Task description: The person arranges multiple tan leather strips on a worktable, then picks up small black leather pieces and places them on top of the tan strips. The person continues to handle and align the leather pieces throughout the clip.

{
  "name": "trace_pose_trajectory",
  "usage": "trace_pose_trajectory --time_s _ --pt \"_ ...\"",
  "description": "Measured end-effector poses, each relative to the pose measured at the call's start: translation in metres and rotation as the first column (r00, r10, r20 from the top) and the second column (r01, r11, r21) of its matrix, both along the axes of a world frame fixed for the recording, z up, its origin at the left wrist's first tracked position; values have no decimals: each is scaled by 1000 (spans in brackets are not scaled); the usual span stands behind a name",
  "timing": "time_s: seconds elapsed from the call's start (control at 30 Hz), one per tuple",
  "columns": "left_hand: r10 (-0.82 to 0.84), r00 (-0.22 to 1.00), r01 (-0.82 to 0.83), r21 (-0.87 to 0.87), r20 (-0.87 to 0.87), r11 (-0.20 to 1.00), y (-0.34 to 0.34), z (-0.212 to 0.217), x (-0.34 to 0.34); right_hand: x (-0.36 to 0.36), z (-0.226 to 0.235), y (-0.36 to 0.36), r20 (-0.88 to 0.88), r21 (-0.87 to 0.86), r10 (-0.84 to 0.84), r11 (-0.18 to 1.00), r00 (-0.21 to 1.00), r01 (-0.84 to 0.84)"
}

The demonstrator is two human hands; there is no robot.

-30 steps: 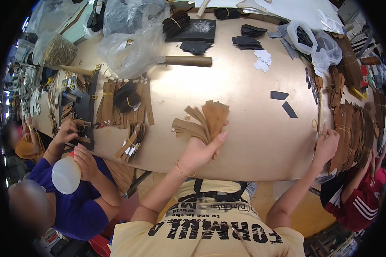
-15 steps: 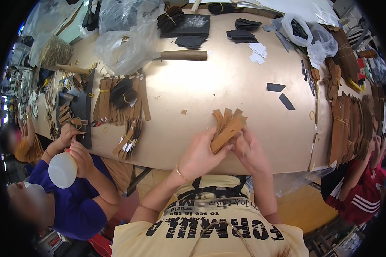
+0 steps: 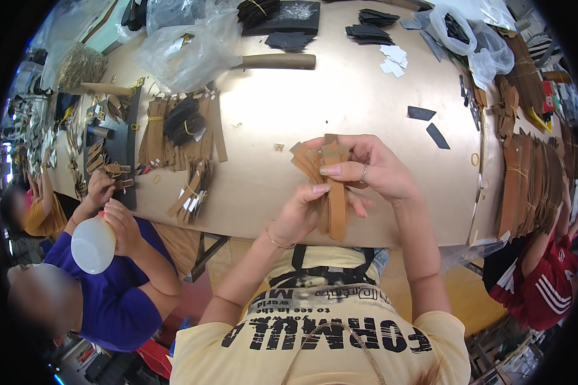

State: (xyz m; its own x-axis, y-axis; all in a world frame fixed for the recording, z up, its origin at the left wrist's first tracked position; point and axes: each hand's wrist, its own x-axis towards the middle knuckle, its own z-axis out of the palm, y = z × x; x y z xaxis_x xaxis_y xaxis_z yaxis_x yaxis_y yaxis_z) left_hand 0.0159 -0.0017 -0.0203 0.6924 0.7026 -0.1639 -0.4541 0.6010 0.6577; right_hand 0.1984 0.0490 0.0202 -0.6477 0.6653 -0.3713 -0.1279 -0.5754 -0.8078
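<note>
Both my hands hold one bundle of tan leather strips (image 3: 331, 186) upright over the near edge of the tan table (image 3: 366, 96). My left hand (image 3: 298, 215) grips the bundle's lower part from the left. My right hand (image 3: 372, 170) pinches the fanned top ends, thumb across the front strip; a ring shows on one finger. The strips' lower ends hang down past my left palm.
A person in a purple top (image 3: 109, 295) sits at my left holding a white bottle (image 3: 93, 244). Strip piles (image 3: 180, 128) lie left of centre, a stack of tan straps (image 3: 530, 186) at the right beside a person in red (image 3: 539, 282). Plastic bags (image 3: 186, 45) and a wooden handle (image 3: 279, 61) lie farther back.
A second ago my left hand alone held the fanned strips on the table, right hand on the table's right edge. Now both hands hold the bundle, gathered and lifted closer to me.
</note>
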Motion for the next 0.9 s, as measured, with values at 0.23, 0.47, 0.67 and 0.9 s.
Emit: trace_pose_trajectory --time_s 0.23,0.47,0.67,0.9 --pt "277 951 -241 -227 138 943 2 -12 2 -9 -20 -27 128 312 -534 822 836 477" --pt "443 887 -461 -174 -131 870 6 -6 20 -21 -17 -59 407 675 -623 698 668 240" --pt "470 840 -503 -61 -272 862 5 -15 16 -7 -22 -41 421 519 -530 807 736 283" --pt "562 765 -615 -102 -314 782 -5 -22 10 4 -20 -26 492 506 -417 851 764 139"
